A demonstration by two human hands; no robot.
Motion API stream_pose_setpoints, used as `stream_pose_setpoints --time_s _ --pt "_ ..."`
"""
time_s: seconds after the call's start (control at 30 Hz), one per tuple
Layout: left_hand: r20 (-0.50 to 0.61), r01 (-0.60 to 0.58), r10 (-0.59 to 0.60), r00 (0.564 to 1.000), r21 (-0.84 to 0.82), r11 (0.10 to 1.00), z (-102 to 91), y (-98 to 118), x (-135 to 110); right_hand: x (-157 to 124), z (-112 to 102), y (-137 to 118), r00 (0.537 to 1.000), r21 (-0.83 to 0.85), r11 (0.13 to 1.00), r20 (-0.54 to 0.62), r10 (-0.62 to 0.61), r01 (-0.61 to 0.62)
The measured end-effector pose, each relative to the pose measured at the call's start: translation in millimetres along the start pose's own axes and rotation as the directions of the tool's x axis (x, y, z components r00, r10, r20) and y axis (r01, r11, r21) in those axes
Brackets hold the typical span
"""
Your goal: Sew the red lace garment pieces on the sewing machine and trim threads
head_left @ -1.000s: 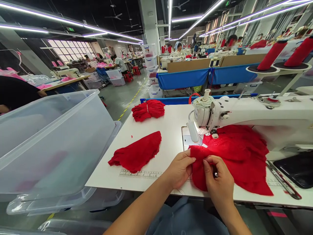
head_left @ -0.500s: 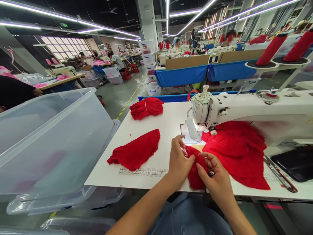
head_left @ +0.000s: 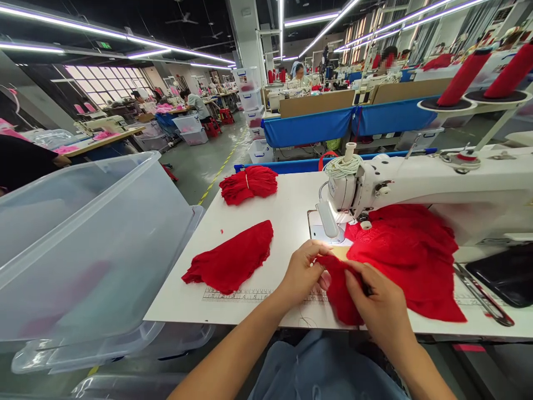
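Note:
Both hands hold a small piece of red fabric (head_left: 343, 297) over the table's front edge. My left hand (head_left: 306, 272) pinches its upper left edge, fingers closed. On the other side my right hand (head_left: 377, 294) grips the same piece between thumb and fingers. Just behind the hands stands a white sewing machine (head_left: 416, 180), with a larger red cloth (head_left: 403, 255) spread beneath its arm. To the left lies a folded red lace-edged piece (head_left: 231, 258), and farther back a tied red bundle (head_left: 249, 185).
Large clear plastic bins (head_left: 83, 239) stand against the table's left side. Metal tweezers (head_left: 485, 294) and a black phone-like object (head_left: 503, 275) lie at the right. A printed ruler (head_left: 237, 296) runs along the front of the white table (head_left: 183, 303). Red thread cones (head_left: 464, 78) rise behind the machine.
My left hand has lowered and its fingers have closed in on the fabric's edge. My right hand has shifted slightly right, turning the piece. The view has moved slightly.

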State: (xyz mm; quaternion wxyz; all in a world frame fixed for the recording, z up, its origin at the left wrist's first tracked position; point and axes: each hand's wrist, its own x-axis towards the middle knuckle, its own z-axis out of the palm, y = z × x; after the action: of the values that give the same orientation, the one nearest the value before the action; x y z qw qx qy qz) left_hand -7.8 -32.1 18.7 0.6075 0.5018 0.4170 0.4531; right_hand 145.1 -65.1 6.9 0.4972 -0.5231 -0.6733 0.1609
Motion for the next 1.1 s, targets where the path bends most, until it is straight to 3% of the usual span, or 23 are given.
stream_pose_setpoints --time_s 0.07,0.13,0.23,0.33,0.43,0.53,0.6,0.7,0.9,1.1 --pt "0.139 0.190 -0.169 0.976 -0.161 0.968 -2.5 4 5 7 -2 7 0.996 0.025 0.996 -0.031 0.081 -0.080" --pt "0.214 0.308 -0.256 0.943 -0.266 0.913 -4.0 5 12 15 -3 15 0.980 0.050 0.978 0.018 0.199 -0.200" --pt "0.181 0.363 -0.315 0.932 -0.435 0.824 -2.0 0 21 25 -1 24 0.944 0.013 0.950 0.109 0.310 -0.313" --pt "0.142 0.359 -0.340 0.930 -0.558 0.748 2.5 -7 27 29 4 29 0.935 -0.088 0.934 0.039 0.352 -0.348" --pt "0.136 0.347 -0.330 0.934 -0.559 0.753 4.6 -10 28 26 4 31 0.965 -0.176 0.950 -0.100 0.244 -0.258" --pt "0.130 0.341 -0.324 0.937 -0.540 0.769 2.8 -10 28 19 0 35 0.994 -0.199 0.974 -0.011 0.105 -0.105" --pt "0.122 0.353 -0.345 0.931 -0.548 0.758 0.2 -9 29 14 -4 41 0.975 -0.339 0.930 0.118 0.190 -0.141" --pt "0.107 0.366 -0.377 0.920 -0.578 0.730 -3.0 -9 31 12 -12 47 0.913 -0.611 0.770 0.183 0.365 -0.185" --pt "0.214 0.426 -0.373 0.903 -0.551 0.718 -2.1 -9 31 41 -23 48 0.827 -0.776 0.607 0.221 0.517 -0.172" --pt "0.246 0.420 -0.341 0.907 -0.549 0.722 0.2 -10 31 81 -31 66 0.843 -0.801 0.584 0.220 0.490 -0.131"
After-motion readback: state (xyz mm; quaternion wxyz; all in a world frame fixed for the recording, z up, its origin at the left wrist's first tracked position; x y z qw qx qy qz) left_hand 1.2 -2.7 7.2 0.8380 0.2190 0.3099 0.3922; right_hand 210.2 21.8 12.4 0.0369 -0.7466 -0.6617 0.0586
